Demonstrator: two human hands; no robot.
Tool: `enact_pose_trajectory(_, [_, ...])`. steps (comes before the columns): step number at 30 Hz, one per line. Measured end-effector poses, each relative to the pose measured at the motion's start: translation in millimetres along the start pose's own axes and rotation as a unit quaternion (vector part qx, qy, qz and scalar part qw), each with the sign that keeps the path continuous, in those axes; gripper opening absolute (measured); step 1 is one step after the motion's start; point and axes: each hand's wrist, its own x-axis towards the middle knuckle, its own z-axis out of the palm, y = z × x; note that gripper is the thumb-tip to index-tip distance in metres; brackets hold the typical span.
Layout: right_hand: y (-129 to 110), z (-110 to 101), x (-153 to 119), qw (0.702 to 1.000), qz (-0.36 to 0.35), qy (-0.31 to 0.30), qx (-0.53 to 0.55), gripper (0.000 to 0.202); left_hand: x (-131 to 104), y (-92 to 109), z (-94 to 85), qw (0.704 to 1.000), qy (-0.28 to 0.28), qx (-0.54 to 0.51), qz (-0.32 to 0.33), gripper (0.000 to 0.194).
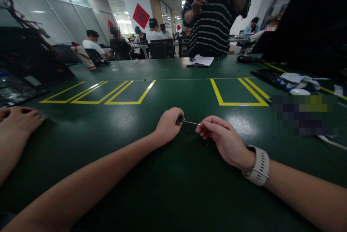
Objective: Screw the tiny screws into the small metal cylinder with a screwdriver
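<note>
Just above the green table (162, 203), my left hand (168, 125) is closed around a small dark cylinder with a hollow round end (180, 119). My right hand (219, 136), with a pale watch strap on its wrist, pinches one end of a thin metal rod (192, 123). The rod's other end meets the side of the cylinder near my left thumb; whether it sits inside an opening there is too small to tell. Beneath the rod lies a tiny black ring-like piece (187, 130). A second tiny dark piece (206, 145) rests below my right fingers.
Another person's hand (21, 121) rests at the left edge. Yellow tape (123, 103) marks outlines across the table. A clipboard with papers (201, 61) lies at the far edge, before a standing person (214, 15). White-blue gloves (296, 81) and a black power tool (248, 59) are rightward.
</note>
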Motion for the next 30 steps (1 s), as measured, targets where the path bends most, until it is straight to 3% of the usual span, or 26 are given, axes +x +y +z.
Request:
enact_pose_trajectory(3, [0.1,-2.3,0.3,1.0,-0.015,0.014,0.006,0.013,-0.1,-0.9,0.8,1.0,0.003,-0.002,-0.016,0.004])
enact_pose_trajectory(5, [-4.2,-5.4,0.9,1.0,-0.007,-0.008,-0.009,0.013,0.1,-2.0,1.2,1.0,0.007,-0.007,-0.029,0.004])
enact_pose_trajectory(10, [-23.8,-15.8,5.1,0.973,0.09,-0.205,-0.063,0.016,2.6,-12.1,-0.7,0.996,0.046,-0.018,-0.071,0.008])
enact_pose_trajectory(13, [-26.9,-21.6,9.3,0.952,0.098,-0.273,-0.096,0.014,5.1,-21.3,-4.7,0.993,0.071,-0.017,-0.092,0.009])
enact_pose_trajectory(19, [-10.7,-25.1,18.6,0.967,0.044,-0.244,-0.061,0.012,8.6,-27.8,-6.0,0.987,0.081,-0.036,-0.133,0.01])
enact_pose_trajectory(26, [-6.5,-20.1,22.9,0.973,0.01,-0.23,0.008,0.013,8.8,-22.9,-3.6,0.988,0.074,-0.045,-0.131,0.011])
enact_pose_trajectory(30, [-5.4,-23.1,23.1,0.98,-0.003,-0.19,0.05,0.014,7.8,-21.8,-4.7,0.989,0.066,-0.06,-0.116,0.013])
